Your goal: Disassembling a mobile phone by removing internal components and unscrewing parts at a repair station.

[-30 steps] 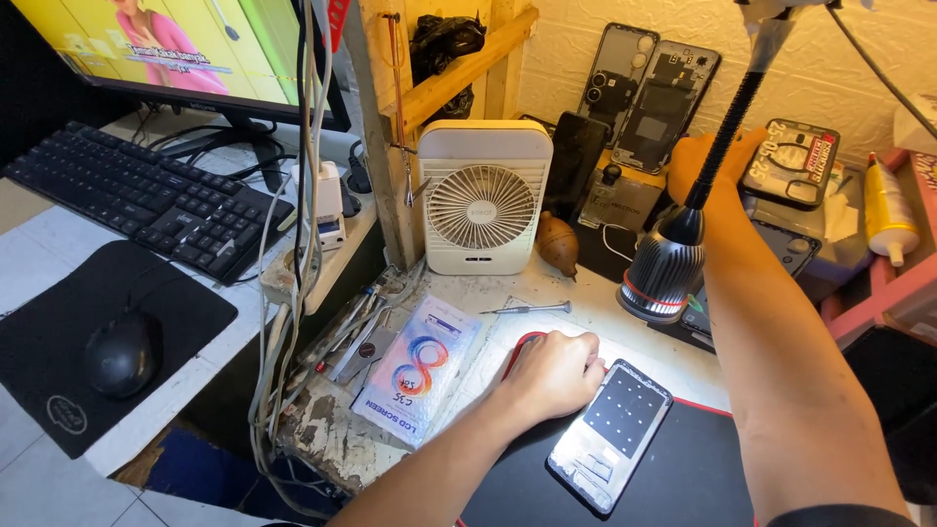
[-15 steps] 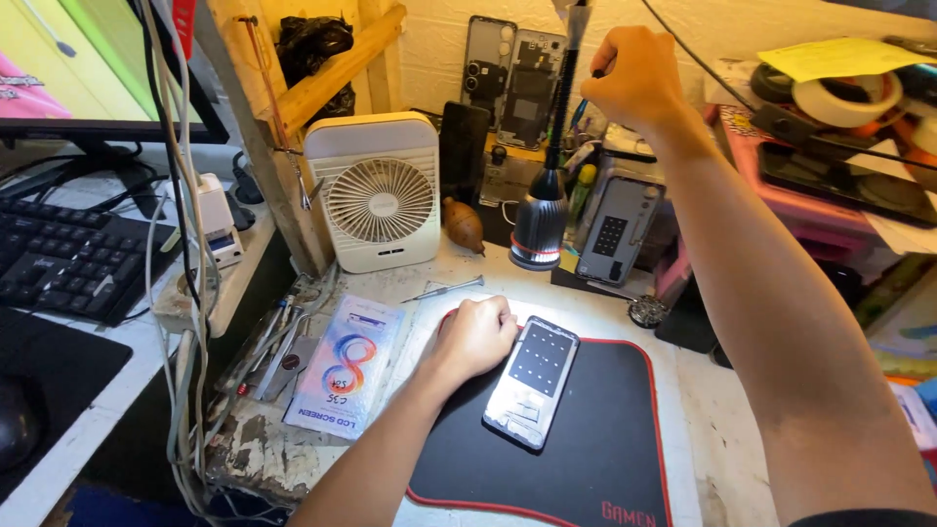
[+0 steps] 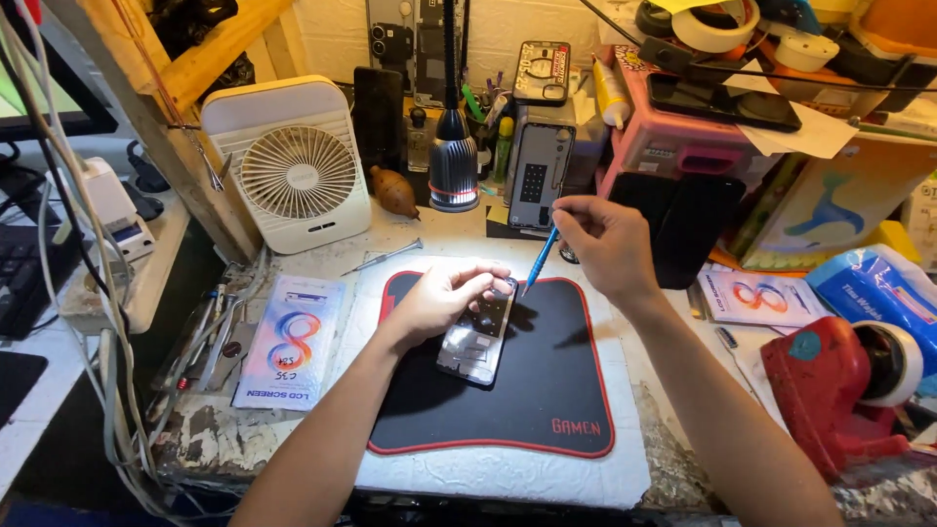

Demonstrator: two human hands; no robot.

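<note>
An opened smartphone (image 3: 475, 337) is being steadied on the black red-edged work mat (image 3: 527, 410), near the mat's upper left part, with its back facing up. Its long axis is running almost straight away from the person, tipped slightly to the right at the far end. The left hand (image 3: 444, 301) is being laid over the phone's upper end from the left, its fingers curled down and pressed on the top edge, so this hand is in contact with the phone. The right hand (image 3: 602, 244) is being held above and to the right of the phone, apart from it, and is closed around a thin blue-handled screwdriver (image 3: 540, 262). The tool is being slanted down and leftward, its tip being brought to the phone's upper right corner, just beside the left fingertips; whether the tip is touching cannot be told. So the phone is lying down and left of the tool hand.

The phone is showing a pale metallic frame with a dark inner section; finer parts are too small to be made out. A gooseneck lamp (image 3: 454, 168) is being shone on the mat from behind, and a small white fan (image 3: 298, 171) is standing to the left.
</note>
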